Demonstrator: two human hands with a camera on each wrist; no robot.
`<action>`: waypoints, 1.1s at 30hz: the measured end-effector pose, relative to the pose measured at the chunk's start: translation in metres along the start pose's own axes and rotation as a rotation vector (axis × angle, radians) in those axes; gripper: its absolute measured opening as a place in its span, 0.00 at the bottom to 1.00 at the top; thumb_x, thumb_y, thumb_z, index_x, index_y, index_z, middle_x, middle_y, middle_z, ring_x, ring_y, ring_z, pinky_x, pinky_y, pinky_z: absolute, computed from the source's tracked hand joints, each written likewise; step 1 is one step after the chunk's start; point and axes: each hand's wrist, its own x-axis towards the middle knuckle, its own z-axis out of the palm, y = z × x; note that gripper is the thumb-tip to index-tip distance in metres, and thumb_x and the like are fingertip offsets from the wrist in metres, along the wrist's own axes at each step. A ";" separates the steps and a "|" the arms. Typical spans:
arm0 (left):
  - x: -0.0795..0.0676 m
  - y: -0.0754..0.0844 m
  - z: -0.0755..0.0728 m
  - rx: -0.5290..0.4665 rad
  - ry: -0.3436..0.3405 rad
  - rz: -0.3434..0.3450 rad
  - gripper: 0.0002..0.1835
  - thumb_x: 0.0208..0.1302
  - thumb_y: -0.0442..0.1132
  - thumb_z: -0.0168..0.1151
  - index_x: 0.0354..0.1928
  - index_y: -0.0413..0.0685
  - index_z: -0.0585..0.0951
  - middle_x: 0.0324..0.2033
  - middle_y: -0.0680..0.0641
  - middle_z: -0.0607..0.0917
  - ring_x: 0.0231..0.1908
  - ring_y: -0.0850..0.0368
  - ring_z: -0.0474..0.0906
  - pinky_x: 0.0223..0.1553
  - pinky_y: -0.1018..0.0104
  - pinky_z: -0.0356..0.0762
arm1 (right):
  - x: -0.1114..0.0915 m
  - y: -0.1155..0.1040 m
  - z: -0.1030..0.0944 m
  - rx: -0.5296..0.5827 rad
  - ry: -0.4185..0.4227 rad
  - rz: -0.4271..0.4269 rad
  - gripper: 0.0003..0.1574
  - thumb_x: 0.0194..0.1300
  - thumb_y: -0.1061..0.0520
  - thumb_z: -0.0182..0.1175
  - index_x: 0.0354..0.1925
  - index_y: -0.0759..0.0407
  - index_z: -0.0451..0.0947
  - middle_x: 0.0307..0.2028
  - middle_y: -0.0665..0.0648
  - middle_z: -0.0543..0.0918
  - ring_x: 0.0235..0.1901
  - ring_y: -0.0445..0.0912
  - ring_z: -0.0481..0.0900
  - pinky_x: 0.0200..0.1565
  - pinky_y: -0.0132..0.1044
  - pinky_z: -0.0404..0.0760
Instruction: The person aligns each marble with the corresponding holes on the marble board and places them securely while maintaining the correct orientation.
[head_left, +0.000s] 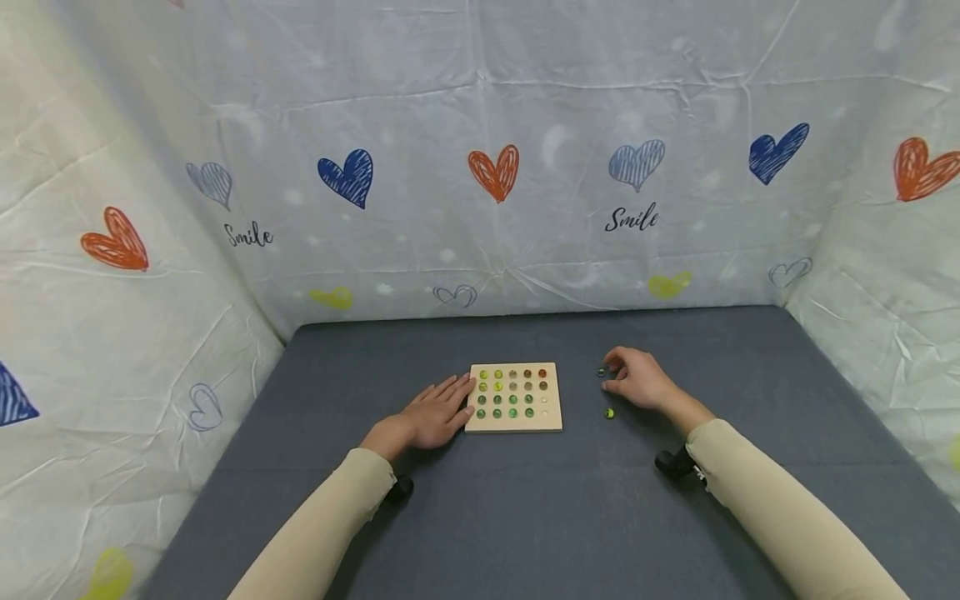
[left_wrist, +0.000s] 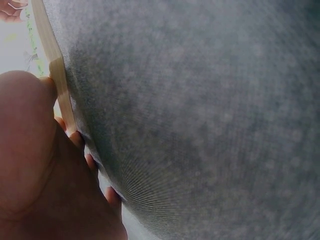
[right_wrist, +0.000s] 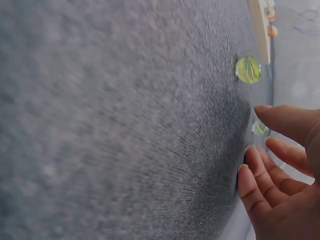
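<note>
A pale wooden board [head_left: 551, 423] lies flat with rows of round hollows holding marbles: yellow-green, clear, red-brown and green. Two hollows at its near right corner look pale and bare. My left hand [head_left: 437, 414] rests at the board's left edge, fingers extended, thumb against the side; the left wrist view shows the board's edge [left_wrist: 60, 82] beside the thumb. To the board's right, my right hand [head_left: 637, 379] has thumb and index finger parted around a dark greenish marble [head_left: 602, 372], which sits on the cloth with gaps visible in the right wrist view. Nearer lies a yellow-green marble [head_left: 609, 413].
Dark grey cloth [head_left: 510, 517] covers the table. White fabric [head_left: 420, 250] printed with hearts hangs behind it and on both sides. Each wrist carries a small black device, the right one [head_left: 673, 463] under the sleeve's cuff.
</note>
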 end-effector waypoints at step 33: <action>0.000 -0.002 0.001 -0.026 -0.007 0.011 0.35 0.84 0.57 0.35 0.83 0.53 0.45 0.82 0.48 0.44 0.81 0.49 0.37 0.78 0.43 0.36 | 0.008 0.001 0.007 -0.004 0.040 -0.008 0.09 0.69 0.59 0.67 0.44 0.65 0.84 0.35 0.58 0.86 0.34 0.48 0.82 0.39 0.47 0.81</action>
